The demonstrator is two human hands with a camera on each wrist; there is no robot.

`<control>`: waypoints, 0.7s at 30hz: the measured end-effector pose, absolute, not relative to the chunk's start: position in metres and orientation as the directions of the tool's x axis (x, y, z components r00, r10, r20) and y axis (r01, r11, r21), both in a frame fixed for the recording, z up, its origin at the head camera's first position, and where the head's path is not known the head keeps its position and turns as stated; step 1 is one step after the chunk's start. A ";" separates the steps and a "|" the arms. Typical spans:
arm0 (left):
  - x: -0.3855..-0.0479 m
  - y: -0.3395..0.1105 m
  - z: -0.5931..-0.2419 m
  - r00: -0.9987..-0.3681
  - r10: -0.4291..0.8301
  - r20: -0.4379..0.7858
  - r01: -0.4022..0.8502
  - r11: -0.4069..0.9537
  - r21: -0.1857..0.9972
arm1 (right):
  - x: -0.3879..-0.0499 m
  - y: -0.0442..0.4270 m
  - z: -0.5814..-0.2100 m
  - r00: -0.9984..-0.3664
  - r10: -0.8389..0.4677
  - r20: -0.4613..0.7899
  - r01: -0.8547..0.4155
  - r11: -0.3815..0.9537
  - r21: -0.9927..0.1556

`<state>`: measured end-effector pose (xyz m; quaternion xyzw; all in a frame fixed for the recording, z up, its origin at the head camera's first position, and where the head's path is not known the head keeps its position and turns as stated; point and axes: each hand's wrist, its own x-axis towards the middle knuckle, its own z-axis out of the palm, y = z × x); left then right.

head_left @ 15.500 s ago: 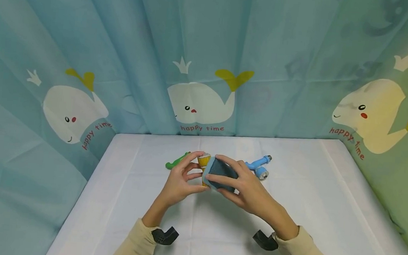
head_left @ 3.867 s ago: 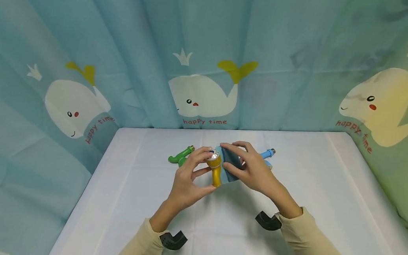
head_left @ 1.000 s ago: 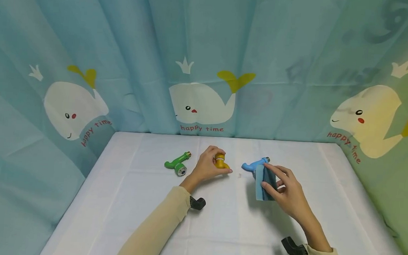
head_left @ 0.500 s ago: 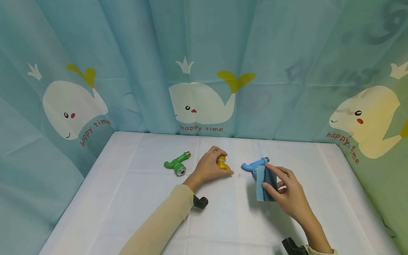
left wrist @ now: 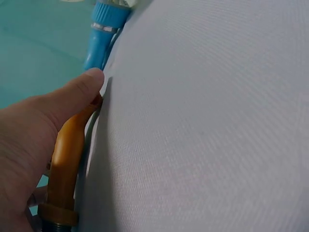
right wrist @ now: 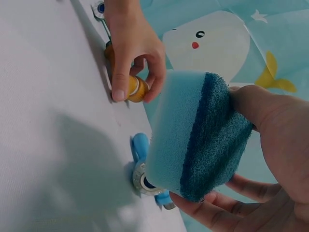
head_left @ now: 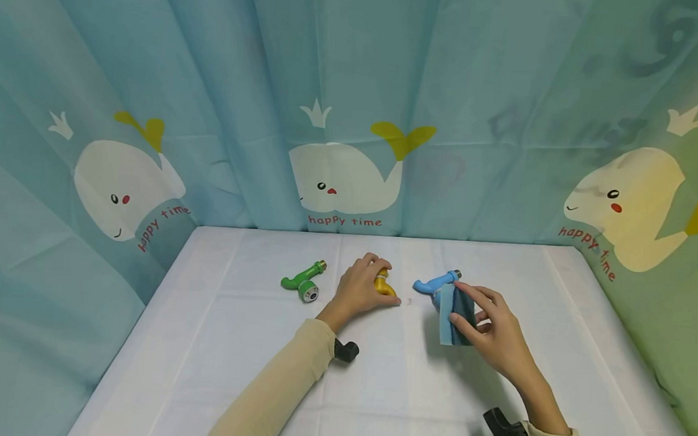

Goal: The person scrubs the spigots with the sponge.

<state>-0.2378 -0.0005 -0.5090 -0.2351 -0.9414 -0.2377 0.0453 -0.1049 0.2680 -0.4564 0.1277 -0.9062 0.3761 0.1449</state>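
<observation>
"What's each hand holding?"
"Left hand (head_left: 359, 290) grasps a glossy yellow bent tap (left wrist: 67, 152) on the white cloth (head_left: 385, 389); right hand (head_left: 500, 333) pinches a two-tone blue block sponge (right wrist: 203, 140), aloft near a blue branched tap (head_left: 437, 283)."

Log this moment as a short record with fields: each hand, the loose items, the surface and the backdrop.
Left hand: grips the yellow faucet, low over the table
Right hand: holds a two-layer sponge, pale blue and darker blue, raised off the table
Left item: green faucet, lying on the cloth, untouched
Right item: blue faucet, lying on the cloth, partly behind the sponge in the head view
Surface: table with white cloth
Backdrop: whale-print curtain
Unclear: whether the yellow faucet touches the cloth
</observation>
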 end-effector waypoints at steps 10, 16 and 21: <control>-0.231 -0.017 -0.497 -0.866 0.449 0.221 0.500 0.777 0.381 | -0.106 0.270 -0.457 -0.917 -0.135 0.375 -0.359 0.689 -0.630; -0.226 -0.041 -0.489 -0.859 0.445 0.254 0.512 0.753 0.413 | -0.105 0.268 -0.455 -0.912 -0.138 0.387 -0.371 0.679 -0.633; -0.220 -0.064 -0.487 -0.861 0.431 0.270 0.509 0.735 0.448 | -0.105 0.265 -0.454 -0.911 -0.145 0.387 -0.377 0.674 -0.635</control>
